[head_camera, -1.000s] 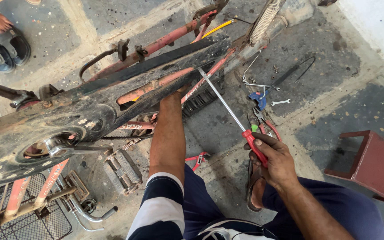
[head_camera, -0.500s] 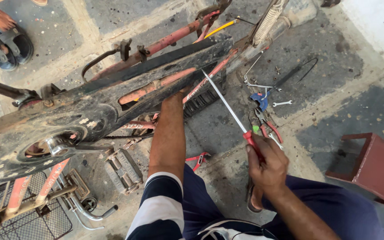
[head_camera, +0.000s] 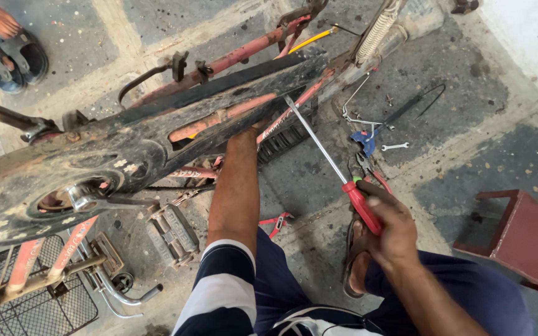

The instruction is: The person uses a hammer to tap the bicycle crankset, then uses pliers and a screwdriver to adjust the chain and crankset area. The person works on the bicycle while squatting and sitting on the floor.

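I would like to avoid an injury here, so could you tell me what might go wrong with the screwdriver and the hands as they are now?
The right hand grips the red-handled screwdriver, its tip at the bike frame close to the left forearm; a slip might jab that arm. The left hand is hidden behind the chain guard, so fingers could get pinched unseen. Loose pliers and a small spanner lie on the floor and could be trodden on.
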A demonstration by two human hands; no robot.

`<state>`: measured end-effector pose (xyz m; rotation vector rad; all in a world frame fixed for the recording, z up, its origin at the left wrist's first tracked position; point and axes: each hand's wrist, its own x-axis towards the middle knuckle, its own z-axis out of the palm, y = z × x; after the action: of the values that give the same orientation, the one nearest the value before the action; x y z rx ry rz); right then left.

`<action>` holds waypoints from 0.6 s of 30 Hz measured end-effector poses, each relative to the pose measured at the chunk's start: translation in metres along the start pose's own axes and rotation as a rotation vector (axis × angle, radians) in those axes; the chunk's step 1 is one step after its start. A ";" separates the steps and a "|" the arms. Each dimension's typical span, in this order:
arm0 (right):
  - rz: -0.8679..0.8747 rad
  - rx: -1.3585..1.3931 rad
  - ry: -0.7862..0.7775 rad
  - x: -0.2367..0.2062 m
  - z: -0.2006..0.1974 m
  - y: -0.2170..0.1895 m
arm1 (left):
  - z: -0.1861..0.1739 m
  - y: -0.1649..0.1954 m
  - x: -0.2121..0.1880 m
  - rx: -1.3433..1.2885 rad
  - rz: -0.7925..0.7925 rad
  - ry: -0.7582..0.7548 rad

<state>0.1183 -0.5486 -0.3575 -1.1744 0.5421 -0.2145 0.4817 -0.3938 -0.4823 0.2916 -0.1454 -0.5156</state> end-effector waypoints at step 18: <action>-0.695 -1.007 0.064 0.001 0.001 -0.002 | 0.017 -0.005 -0.004 0.049 0.071 -0.174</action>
<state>0.1198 -0.5485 -0.3555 -2.3325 0.2568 -0.6148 0.4719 -0.4000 -0.4675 0.2880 -0.3369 -0.4672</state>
